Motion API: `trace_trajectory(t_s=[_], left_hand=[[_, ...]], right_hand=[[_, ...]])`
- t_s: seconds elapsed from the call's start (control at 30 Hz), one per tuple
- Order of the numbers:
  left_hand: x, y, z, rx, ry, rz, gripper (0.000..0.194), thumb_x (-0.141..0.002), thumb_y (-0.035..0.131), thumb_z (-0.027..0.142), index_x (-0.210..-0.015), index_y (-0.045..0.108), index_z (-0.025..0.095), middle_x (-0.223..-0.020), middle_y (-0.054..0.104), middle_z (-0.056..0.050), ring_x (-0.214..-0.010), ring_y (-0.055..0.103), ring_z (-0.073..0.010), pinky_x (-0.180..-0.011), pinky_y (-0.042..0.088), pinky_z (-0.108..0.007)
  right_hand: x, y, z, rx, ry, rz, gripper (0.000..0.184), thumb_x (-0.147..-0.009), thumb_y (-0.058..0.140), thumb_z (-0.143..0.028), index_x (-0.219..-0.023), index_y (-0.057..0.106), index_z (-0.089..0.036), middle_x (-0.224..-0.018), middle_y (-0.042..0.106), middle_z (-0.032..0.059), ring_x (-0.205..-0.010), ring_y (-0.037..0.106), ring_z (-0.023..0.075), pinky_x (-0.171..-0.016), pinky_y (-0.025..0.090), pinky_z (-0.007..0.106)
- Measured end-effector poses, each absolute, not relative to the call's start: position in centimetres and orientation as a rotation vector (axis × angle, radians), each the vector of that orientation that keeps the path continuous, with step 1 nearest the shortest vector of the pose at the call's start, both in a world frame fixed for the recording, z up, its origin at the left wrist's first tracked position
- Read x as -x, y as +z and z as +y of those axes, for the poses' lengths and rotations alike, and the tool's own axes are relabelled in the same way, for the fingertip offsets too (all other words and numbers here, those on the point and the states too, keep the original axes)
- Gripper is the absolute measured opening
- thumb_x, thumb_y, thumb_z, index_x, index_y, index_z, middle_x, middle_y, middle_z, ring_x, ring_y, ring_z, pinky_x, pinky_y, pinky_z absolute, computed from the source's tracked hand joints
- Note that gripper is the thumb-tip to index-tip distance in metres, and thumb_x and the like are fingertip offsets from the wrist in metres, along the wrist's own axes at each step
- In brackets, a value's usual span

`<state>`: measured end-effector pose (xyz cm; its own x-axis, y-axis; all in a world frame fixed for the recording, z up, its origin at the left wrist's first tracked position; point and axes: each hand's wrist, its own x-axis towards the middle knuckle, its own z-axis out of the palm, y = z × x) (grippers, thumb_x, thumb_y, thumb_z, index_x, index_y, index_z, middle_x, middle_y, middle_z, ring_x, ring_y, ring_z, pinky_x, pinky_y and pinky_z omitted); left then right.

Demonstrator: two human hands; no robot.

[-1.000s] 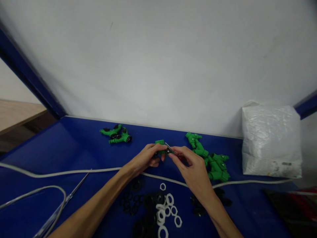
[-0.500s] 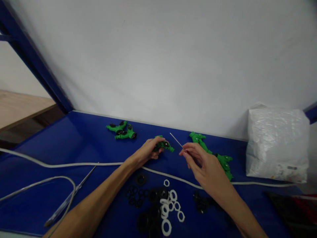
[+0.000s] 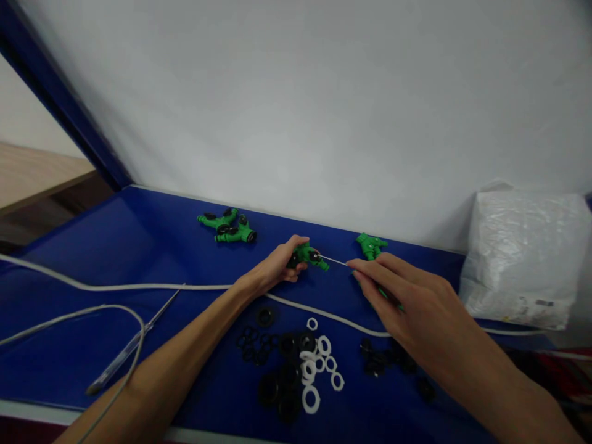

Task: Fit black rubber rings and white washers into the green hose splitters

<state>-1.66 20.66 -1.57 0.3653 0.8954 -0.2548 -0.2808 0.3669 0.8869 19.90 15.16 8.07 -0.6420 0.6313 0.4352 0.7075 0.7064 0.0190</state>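
Note:
My left hand (image 3: 277,264) is wrapped around a green branched hose connector (image 3: 307,253) with black parts on it, held just above the blue table. Between the fingertips of my right hand (image 3: 411,299) is pinched a thin white stick (image 3: 333,260). Its far tip meets or nearly meets a black part of the connector; whether it goes inside is too small to tell. Beyond my right hand lies another green connector (image 3: 370,244), with more green partly hidden behind the fingers. Two green connectors with black parts (image 3: 235,232) rest at the back left.
White rings (image 3: 311,399), black rings (image 3: 265,316) and small black pieces (image 3: 377,361) lie on the blue table (image 3: 152,246) near me. A white cable (image 3: 319,312) crosses it. A pointed clear-handled tool (image 3: 124,354) lies left, a plastic-wrapped package (image 3: 522,259) at right.
My right hand has swung the stick from pointing up and away to lying against the connector. The connector is turned slightly in my left hand, and the camera view has shifted a little.

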Motion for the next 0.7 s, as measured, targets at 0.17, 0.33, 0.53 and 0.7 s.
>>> trace_trajectory(t_s=[0.17, 0.33, 0.53, 0.7], left_hand=[[1.53, -0.97, 20.42, -0.872, 0.882, 0.884, 0.037, -0.093, 0.045, 0.051, -0.079, 0.05, 0.017, -0.055, 0.038, 0.008, -0.04, 0.013, -0.0029, -0.04, 0.012, -0.019], [1.49, -0.92, 20.37, -0.878, 0.877, 0.888, 0.037, -0.093, 0.045, 0.051, -0.081, 0.052, 0.017, -0.055, 0.037, 0.008, -0.04, 0.014, -0.0033, -0.041, 0.012, -0.02], [1.37, -1.07, 20.44, -0.893, 0.881, 0.9, 0.036, -0.091, 0.047, 0.051, -0.078, 0.049, 0.018, -0.056, 0.037, 0.007, -0.041, 0.015, -0.0037, -0.042, 0.012, -0.021], [1.21, -1.18, 20.43, -0.92, 0.882, 0.943, 0.038, -0.091, 0.046, 0.052, -0.083, 0.054, 0.016, -0.056, 0.038, 0.007, -0.041, 0.018, -0.004, -0.042, 0.011, -0.021]], right_hand=[[-19.83, 8.05, 15.22, 1.037, -0.245, -2.558, 0.03, -0.103, 0.043, -0.019, -0.113, 0.071, -0.012, -0.087, 0.068, 0.0076, -0.063, 0.066, 0.018, -0.056, 0.047, 0.031], [-19.7, 7.81, 15.28, 1.049, -0.254, -2.563, 0.029, -0.102, 0.044, -0.018, -0.11, 0.071, -0.013, -0.089, 0.068, 0.0078, -0.063, 0.066, 0.018, -0.056, 0.046, 0.031], [-19.77, 7.33, 15.54, 1.047, -0.266, -2.56, 0.027, -0.101, 0.047, -0.017, -0.111, 0.071, -0.012, -0.087, 0.067, 0.0074, -0.062, 0.065, 0.0177, -0.057, 0.047, 0.031], [-19.58, 7.69, 15.45, 1.113, -0.354, -2.651, 0.022, -0.094, 0.054, -0.012, -0.109, 0.071, -0.013, -0.088, 0.066, 0.0078, -0.064, 0.065, 0.019, -0.056, 0.049, 0.031]])
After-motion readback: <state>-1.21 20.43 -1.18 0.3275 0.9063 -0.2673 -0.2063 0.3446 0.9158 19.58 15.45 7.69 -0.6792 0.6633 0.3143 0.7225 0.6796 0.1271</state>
